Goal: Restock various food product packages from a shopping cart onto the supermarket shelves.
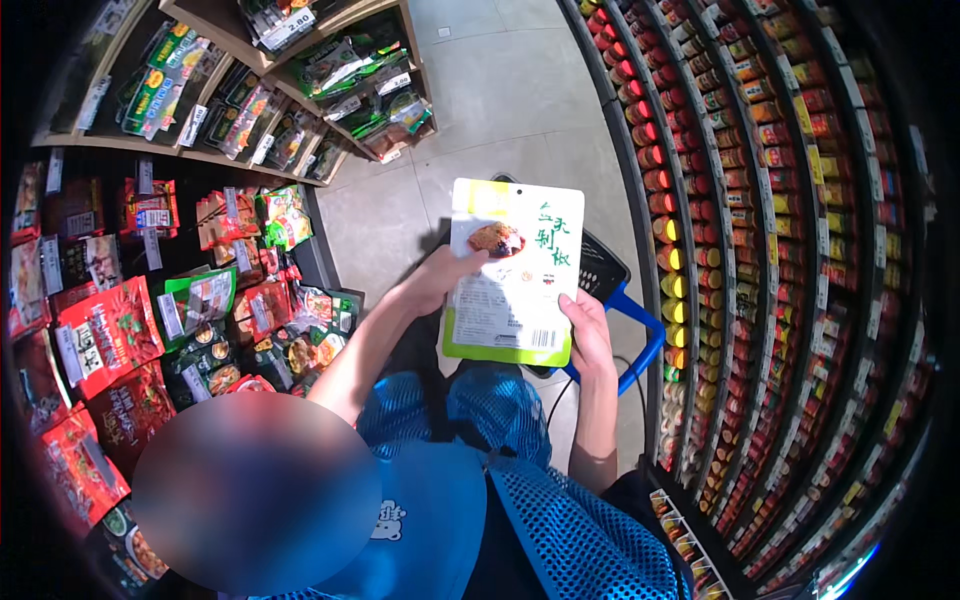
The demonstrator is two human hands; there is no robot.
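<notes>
A flat food pouch [495,300], white with green ends, is held in front of my body by both hands. A picture of a food dish, green lettering and a barcode cover the side facing me. My left hand [442,277] grips the pouch's left edge, with the thumb lying over the dish picture. At the lower right edge, my right hand [588,326] pinches it with the thumb on top. Partly hidden behind the pouch is a black shopping basket [600,262] with a blue handle [651,330].
On the right, long curved shelves [709,247] carry rows of jars. Hanging packets [112,330] with price tags fill a rack on the left. Wooden bins [300,180] of packaged food stand at the upper left. Grey tiled floor [517,97] runs between them.
</notes>
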